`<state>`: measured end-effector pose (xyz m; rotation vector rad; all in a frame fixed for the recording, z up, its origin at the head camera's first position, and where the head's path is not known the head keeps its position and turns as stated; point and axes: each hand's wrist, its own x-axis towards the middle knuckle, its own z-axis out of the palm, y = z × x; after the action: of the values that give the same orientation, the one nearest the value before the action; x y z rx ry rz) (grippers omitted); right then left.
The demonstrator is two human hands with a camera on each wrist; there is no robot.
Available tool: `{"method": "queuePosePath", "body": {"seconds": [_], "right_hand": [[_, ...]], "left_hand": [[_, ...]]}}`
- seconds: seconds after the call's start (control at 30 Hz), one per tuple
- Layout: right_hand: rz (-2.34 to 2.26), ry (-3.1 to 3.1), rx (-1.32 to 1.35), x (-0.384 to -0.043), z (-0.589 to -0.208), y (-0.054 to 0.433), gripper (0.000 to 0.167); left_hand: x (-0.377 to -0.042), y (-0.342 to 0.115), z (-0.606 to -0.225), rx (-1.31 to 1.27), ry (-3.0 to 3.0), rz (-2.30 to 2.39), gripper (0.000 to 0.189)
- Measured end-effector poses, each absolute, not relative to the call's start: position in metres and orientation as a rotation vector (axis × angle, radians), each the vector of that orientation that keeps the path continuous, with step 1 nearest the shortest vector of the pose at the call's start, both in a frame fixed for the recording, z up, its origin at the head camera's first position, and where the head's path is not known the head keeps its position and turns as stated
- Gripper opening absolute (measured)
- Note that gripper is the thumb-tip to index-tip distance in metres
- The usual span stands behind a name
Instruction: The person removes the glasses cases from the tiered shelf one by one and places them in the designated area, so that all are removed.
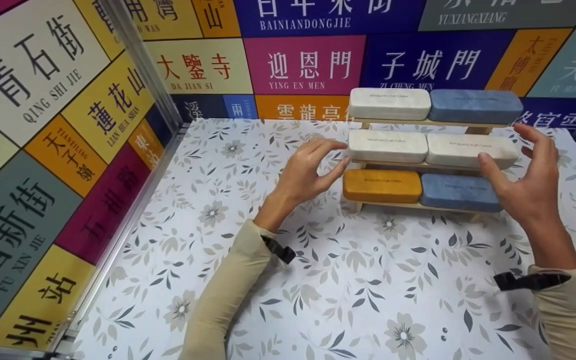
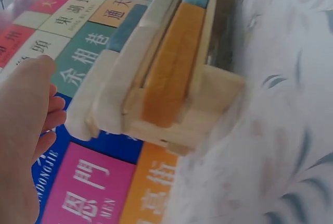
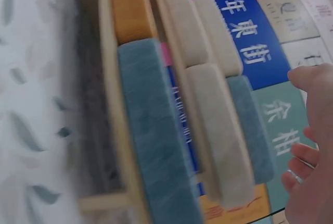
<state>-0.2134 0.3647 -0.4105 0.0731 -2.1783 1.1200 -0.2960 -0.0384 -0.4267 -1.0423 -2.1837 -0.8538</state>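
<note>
A wooden three-step rack [image 2: 221, 91] carries two oblong cases, like glasses cases, on each step. On the top step a white case [image 1: 389, 104] lies left of a blue case [image 1: 475, 106]. Two white cases fill the middle step, the left case [image 1: 387, 146] and the right case [image 1: 470, 150]. Below them, an orange case [image 1: 382, 185] is beside another blue case [image 1: 458, 192]. My left hand [image 1: 305, 172] hovers at the rack's left end, fingers loosely bent, holding nothing. At the right end my right hand [image 1: 530, 185] spreads thumb and fingers, also without a hold.
The rack stands on a white tabletop [image 1: 288, 310] printed with leaves and flowers. Behind it rises a back panel [image 1: 304, 65] of coloured signs, and a similar side panel [image 1: 33, 150] slants along the left, with a pale metal post [image 1: 143, 65] at the corner.
</note>
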Motion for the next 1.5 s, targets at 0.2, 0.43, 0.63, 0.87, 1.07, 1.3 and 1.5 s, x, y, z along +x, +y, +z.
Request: {"method": "queuePosePath", "body": {"seconds": [0.2,0.43,0.63,0.87,1.07,1.3,1.5], "right_hand": [[1.24,-2.157,-0.042,-0.208,-0.435,0.377,0.069],[1.377,-2.193,-0.126,-0.208,-0.452,0.388,0.074],[1.504,-2.377,-0.144,-0.204,-0.461,0.398,0.097],[1.548,-2.586,0.007,-0.2,-0.483,0.417,0.103],[1.485,-2.698,-0.008,-0.199,-0.493,0.423,0.101],[1.436,-2.766,-0.095,-0.199,-0.5,0.428,0.096],[1.407,-2.782,-0.108,-0.2,-0.504,0.429,0.096]], "left_hand": [[-0.296,-0.033,-0.445,-1.09,-2.26,-0.961,0.032],[-0.297,-0.029,-0.459,-1.184,-2.289,-1.095,0.027],[-0.293,-0.021,-0.472,-1.167,-2.412,-1.061,0.046],[-0.292,-0.016,-0.481,-1.139,-2.539,-1.165,0.068],[-0.291,-0.017,-0.487,-1.089,-2.575,-1.328,0.076],[-0.289,-0.017,-0.493,-1.006,-2.573,-1.62,0.077],[-0.288,-0.016,-0.498,-1.027,-2.493,-1.787,0.073]]}}
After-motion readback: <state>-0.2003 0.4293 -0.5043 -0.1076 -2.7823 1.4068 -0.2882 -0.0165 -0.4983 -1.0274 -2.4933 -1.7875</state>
